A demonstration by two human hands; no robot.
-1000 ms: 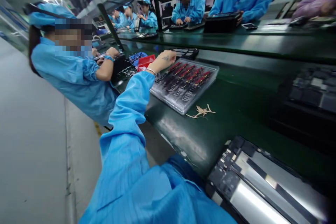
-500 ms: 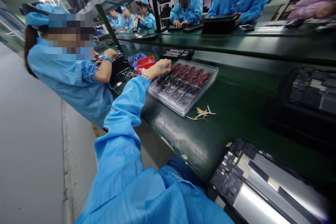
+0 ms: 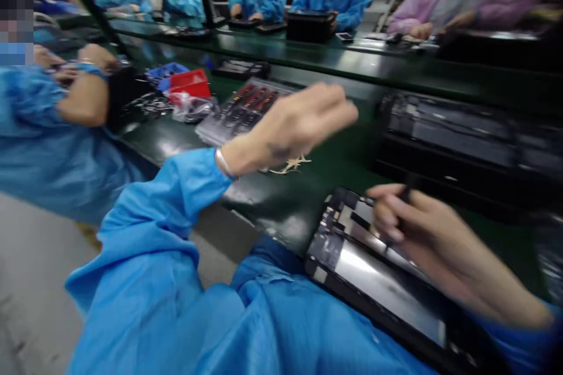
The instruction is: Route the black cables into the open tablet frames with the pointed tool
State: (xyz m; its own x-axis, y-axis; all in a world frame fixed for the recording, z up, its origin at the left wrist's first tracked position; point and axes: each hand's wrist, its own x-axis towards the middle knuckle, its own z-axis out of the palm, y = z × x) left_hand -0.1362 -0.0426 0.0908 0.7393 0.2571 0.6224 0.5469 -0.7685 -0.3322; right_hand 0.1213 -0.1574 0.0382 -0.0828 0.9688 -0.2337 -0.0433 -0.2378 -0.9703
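My left hand point(image 3: 299, 123) hangs blurred in the air above the green bench, fingers close together; whether it carries anything cannot be made out. Behind it lies a clear tray point(image 3: 241, 110) of dark parts with red ends. My right hand point(image 3: 417, 222) is at the lower right, closed on a thin dark tool point(image 3: 407, 191) whose tip is over an opened flat device point(image 3: 365, 272) at the bench's near edge. The device shows a silvery inner plate and dark boards.
Pale scraps point(image 3: 291, 164) lie on the bench between tray and device. A red bin point(image 3: 190, 83), a blue bin point(image 3: 163, 73) and a plastic bag point(image 3: 193, 108) sit beyond the tray. A co-worker's arm point(image 3: 83, 96) works at the left. Black trays point(image 3: 461, 132) ride the belt on the right; several people sit opposite.
My left hand has lifted off the parts tray and swung back toward me and to the right. My view turned right, bringing my right hand with its tool into sight over the device.
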